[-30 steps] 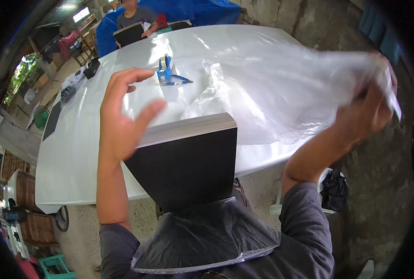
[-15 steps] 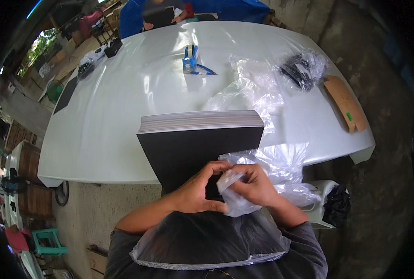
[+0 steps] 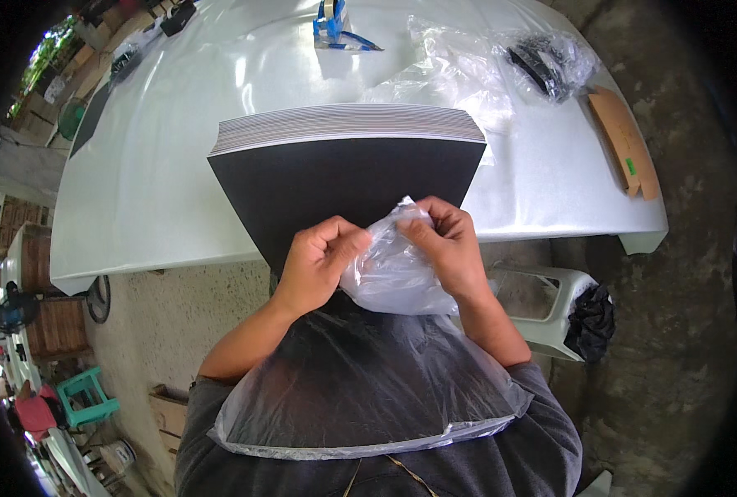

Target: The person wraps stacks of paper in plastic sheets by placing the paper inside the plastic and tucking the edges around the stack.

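A crumpled clear plastic bag [image 3: 397, 277] is bunched between my hands. Thumb and fingers of my left hand [image 3: 318, 261] pinch its left side. My right hand [image 3: 451, 248] grips its upper right part, thumb pressed against the fingers. Just beyond them, a thick stack of black sheets [image 3: 343, 182] stands upright at the table's near edge, its layered pale edges facing up. Against my torso rests a dark, flat thing covered in clear plastic film [image 3: 368, 389]. How the film connects to the bunched bag is unclear.
On the white-covered table [image 3: 161, 182] are a blue tape dispenser [image 3: 331, 29], loose clear plastic [image 3: 447, 70], a plastic-wrapped black bundle [image 3: 546, 62] and a brown cardboard piece [image 3: 623, 145]. A white stool [image 3: 563, 311] with a black bag [image 3: 590, 323] stands at right.
The plastic trailing to the right is now gathered between my hands. My left hand has closed on it. The view has tilted down, and the person across the table is out of view.
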Tool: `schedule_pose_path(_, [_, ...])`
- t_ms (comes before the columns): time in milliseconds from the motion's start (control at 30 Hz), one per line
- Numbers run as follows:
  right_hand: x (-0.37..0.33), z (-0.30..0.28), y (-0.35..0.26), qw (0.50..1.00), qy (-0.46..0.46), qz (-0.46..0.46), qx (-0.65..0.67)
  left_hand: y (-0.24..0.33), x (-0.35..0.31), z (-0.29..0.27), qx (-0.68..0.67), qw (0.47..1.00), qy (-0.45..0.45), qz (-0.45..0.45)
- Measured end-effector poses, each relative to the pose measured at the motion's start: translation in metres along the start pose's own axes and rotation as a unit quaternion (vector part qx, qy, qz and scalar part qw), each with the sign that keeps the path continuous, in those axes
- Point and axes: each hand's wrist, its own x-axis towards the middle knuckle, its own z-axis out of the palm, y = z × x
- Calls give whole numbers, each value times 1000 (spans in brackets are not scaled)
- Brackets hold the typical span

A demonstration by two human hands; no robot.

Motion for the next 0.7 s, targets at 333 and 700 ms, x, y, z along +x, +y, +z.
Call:
schedule_pose_path(333, [-5, 11, 14, 998, 37, 50, 0, 3, 1, 4, -8, 999, 29, 11])
schedule_pose_path(700, [-9, 11, 14, 992, 8, 26, 124, -3, 2, 5, -138, 990, 33, 15])
